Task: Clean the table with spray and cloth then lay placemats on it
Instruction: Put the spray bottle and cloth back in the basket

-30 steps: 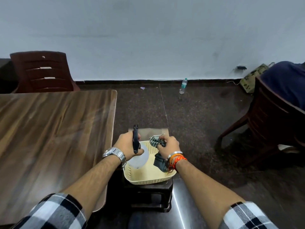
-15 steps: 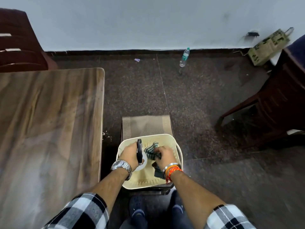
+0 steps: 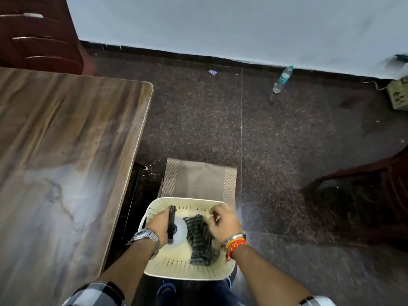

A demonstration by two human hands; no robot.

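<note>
Spray bottle is clasped by the left hand inside the basket, ready for lifting; the right hand pinches the cloth.

A plain, sparsely furnished room, perhaps a canteen or a simple dining space: a bare pale wall with a dark skirting, a speckled stone-tile floor, a wood-grain laminate table, dark red plastic chairs and a water bottle standing on the floor.
</note>
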